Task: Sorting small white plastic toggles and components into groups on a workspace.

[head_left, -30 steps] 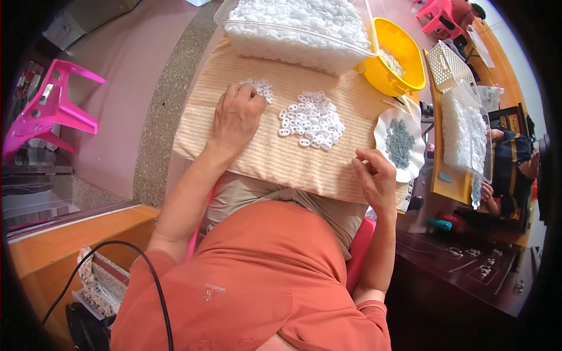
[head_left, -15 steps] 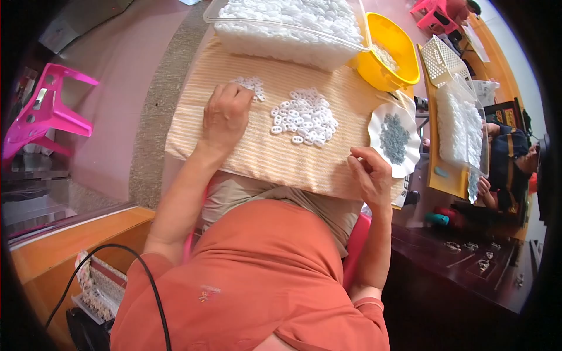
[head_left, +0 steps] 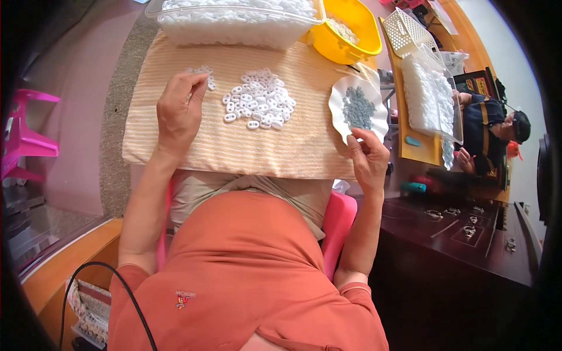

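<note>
My left hand [head_left: 180, 114] hovers over the striped cloth at the left, thumb and fingers pressed together; whatever they pinch is hidden. Just beyond its fingertips lies a small group of white plastic pieces [head_left: 209, 79]. To its right spreads a larger pile of white oval pieces with two holes each [head_left: 260, 100]. My right hand [head_left: 370, 159] is at the near edge of a white scalloped plate [head_left: 336, 111], its thumb and fingertips together. Anything between them is too small to make out. The plate bears a heap of small grey-blue pieces [head_left: 358, 107].
A clear bin [head_left: 228, 36] full of white pieces stands at the back, beside a yellow basin [head_left: 331, 48]. Rightward, another clear bin [head_left: 430, 99] stands on an orange table near a seated person [head_left: 489, 126]. A pink stool [head_left: 32, 133] is at far left.
The view has shifted, so the table sits further left. My left hand has drawn slightly back from the small group. My right hand has moved rightward to the plate's near edge.
</note>
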Motion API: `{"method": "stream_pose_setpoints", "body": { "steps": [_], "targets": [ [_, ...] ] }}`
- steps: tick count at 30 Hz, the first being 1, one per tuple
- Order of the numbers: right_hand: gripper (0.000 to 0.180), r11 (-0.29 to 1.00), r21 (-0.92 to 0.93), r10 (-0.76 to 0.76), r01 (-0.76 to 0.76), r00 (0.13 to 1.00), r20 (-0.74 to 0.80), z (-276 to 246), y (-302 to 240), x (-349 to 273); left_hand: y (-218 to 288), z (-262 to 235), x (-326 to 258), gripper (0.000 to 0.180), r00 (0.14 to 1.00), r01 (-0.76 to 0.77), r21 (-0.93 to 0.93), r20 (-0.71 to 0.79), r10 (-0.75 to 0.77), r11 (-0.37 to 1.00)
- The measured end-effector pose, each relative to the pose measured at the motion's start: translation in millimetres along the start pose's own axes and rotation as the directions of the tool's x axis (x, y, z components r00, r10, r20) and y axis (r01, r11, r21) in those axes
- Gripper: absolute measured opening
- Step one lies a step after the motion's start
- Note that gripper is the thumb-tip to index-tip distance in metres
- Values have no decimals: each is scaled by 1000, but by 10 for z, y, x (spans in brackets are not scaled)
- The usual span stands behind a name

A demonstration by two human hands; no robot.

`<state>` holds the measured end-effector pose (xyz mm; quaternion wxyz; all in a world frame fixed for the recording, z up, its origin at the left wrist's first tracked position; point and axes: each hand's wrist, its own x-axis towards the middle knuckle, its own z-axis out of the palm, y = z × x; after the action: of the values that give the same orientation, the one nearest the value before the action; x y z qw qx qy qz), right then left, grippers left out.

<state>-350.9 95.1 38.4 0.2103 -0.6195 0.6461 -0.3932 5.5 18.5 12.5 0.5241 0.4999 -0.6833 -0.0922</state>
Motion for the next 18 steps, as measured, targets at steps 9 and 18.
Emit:
{"method": "stream_pose_setpoints", "body": {
  "steps": [9,18],
  "targets": [
    [17,972,-235,-29,17,998,-50,-146,45,67,-3,58,-94,11,980,198,-284,85,-181,938],
    [17,869,-475,-99,141,989,112,-124,82,239,84,146,-199,10,935,353,-382,168,-312,854]
  ]
}}
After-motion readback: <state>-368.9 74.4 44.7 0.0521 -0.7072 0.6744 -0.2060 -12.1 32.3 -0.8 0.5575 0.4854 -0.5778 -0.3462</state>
